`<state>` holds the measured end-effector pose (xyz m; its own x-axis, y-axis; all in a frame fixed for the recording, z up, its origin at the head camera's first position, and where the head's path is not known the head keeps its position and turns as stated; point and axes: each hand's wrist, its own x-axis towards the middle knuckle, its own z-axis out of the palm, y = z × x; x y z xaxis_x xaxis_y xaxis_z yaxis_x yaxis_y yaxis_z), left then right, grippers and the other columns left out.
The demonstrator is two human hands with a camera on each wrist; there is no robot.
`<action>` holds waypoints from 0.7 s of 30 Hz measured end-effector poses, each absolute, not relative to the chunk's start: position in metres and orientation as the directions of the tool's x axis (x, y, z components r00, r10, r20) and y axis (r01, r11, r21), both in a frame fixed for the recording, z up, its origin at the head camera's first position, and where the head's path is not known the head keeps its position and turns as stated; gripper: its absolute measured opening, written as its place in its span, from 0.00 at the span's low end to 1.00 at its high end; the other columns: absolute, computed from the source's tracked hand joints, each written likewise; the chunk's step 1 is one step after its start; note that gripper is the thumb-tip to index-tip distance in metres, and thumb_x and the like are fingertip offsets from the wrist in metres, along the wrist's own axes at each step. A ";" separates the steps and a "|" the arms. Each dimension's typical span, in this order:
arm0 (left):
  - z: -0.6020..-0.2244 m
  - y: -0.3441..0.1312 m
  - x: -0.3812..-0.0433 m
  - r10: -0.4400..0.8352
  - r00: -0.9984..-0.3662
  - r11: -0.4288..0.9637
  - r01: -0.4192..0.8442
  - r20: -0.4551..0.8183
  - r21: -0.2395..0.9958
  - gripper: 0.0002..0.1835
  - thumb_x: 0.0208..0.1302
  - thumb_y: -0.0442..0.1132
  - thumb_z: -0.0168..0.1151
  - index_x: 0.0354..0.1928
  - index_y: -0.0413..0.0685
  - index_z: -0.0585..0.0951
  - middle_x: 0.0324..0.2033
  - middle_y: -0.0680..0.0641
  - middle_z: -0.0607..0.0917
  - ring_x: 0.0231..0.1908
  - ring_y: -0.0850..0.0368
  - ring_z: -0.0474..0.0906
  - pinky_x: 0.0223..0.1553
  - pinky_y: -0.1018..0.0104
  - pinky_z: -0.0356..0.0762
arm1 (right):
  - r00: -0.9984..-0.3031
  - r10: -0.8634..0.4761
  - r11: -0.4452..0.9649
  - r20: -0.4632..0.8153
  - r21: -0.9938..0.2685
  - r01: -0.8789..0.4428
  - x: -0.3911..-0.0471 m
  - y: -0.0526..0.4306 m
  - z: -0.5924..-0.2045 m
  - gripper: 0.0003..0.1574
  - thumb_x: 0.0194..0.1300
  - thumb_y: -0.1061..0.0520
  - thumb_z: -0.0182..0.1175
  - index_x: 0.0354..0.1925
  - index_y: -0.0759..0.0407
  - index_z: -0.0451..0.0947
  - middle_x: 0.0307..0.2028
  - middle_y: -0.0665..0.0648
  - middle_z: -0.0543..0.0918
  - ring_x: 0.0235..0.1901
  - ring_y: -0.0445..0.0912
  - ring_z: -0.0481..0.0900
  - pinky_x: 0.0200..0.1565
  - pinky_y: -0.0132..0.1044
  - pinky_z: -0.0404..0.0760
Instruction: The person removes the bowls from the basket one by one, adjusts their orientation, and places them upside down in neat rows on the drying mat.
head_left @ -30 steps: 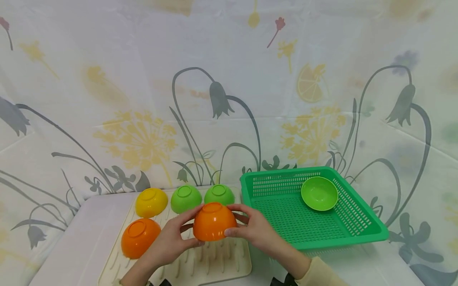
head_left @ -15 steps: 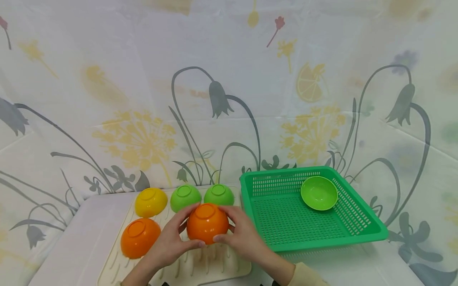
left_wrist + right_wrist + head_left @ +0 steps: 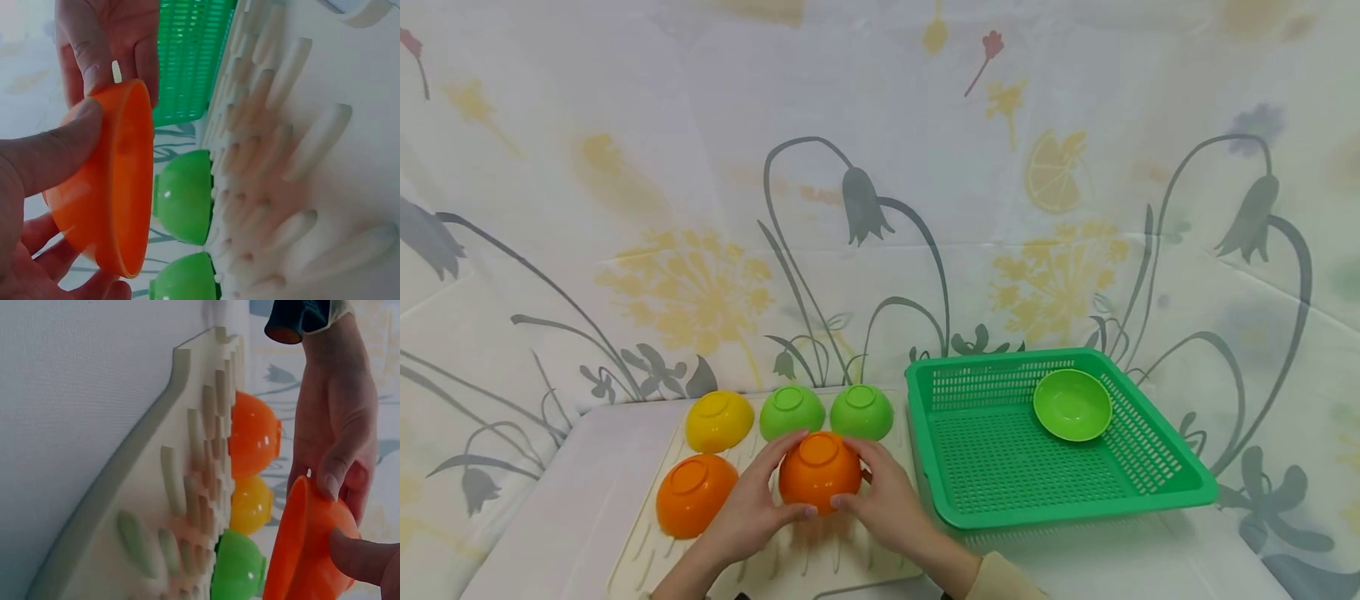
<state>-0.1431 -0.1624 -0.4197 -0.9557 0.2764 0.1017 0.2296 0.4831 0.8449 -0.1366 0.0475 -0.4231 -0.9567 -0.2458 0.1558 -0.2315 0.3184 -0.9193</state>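
An orange bowl (image 3: pixel 820 479), upside down, is gripped between both hands above a cream drying mat (image 3: pixel 857 554). My left hand (image 3: pixel 752 504) holds its left side, thumb on the near wall and fingers behind. On the opposite side my right hand (image 3: pixel 887 500) grips it the same way. In the left wrist view, the held bowl (image 3: pixel 115 187) hangs apart from the mat's ridges. Upside down on the mat are a second orange bowl (image 3: pixel 694 497) at left, a yellow bowl (image 3: pixel 718 422) behind it, and two green bowls, the left one (image 3: pixel 792 414) and the right one (image 3: pixel 861 414).
A green perforated basket (image 3: pixel 1075 502) stands right of the mat, with a light green bowl (image 3: pixel 1072 406) inside, its opening toward me. Behind everything hangs a flower-printed sheet (image 3: pixel 880 108). Pale table surface (image 3: pixel 572 492) shows left of the mat.
Both hands have carried the orange bowl leftward and slightly nearer over the mat. The other bowls and the basket have stayed in place.
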 end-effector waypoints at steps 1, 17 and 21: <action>-0.420 -0.162 -0.144 0.266 -0.960 0.492 0.218 0.092 0.843 0.49 0.46 0.39 0.81 0.71 0.64 0.67 0.70 0.51 0.68 0.69 0.45 0.62 0.68 0.36 0.56 | -0.958 -0.242 0.317 0.156 -0.920 -0.230 -0.138 0.046 -0.425 0.41 0.56 0.66 0.72 0.67 0.62 0.69 0.64 0.60 0.71 0.65 0.57 0.69 0.62 0.56 0.72; -0.434 -0.170 -0.150 0.137 -0.990 0.584 0.067 -0.016 0.809 0.50 0.46 0.32 0.80 0.73 0.55 0.68 0.69 0.46 0.71 0.66 0.41 0.67 0.63 0.38 0.66 | -0.974 -0.190 0.394 0.120 -0.900 -0.188 -0.148 0.014 -0.447 0.41 0.56 0.67 0.71 0.67 0.59 0.73 0.65 0.68 0.70 0.60 0.61 0.73 0.58 0.53 0.77; -0.437 -0.175 -0.151 0.129 -0.991 0.597 0.062 -0.020 0.800 0.49 0.47 0.31 0.79 0.73 0.53 0.68 0.69 0.44 0.70 0.66 0.40 0.67 0.63 0.37 0.66 | -0.974 -0.204 0.381 0.102 -0.908 -0.175 -0.151 0.009 -0.450 0.40 0.57 0.66 0.71 0.67 0.58 0.73 0.65 0.67 0.70 0.61 0.61 0.73 0.58 0.53 0.77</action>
<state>-0.1508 -0.1753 -0.4369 -0.9914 0.1294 -0.0203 0.0615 0.5974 0.7996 -0.1508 0.0089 -0.4502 -0.9737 -0.2037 0.1017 -0.1746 0.3814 -0.9078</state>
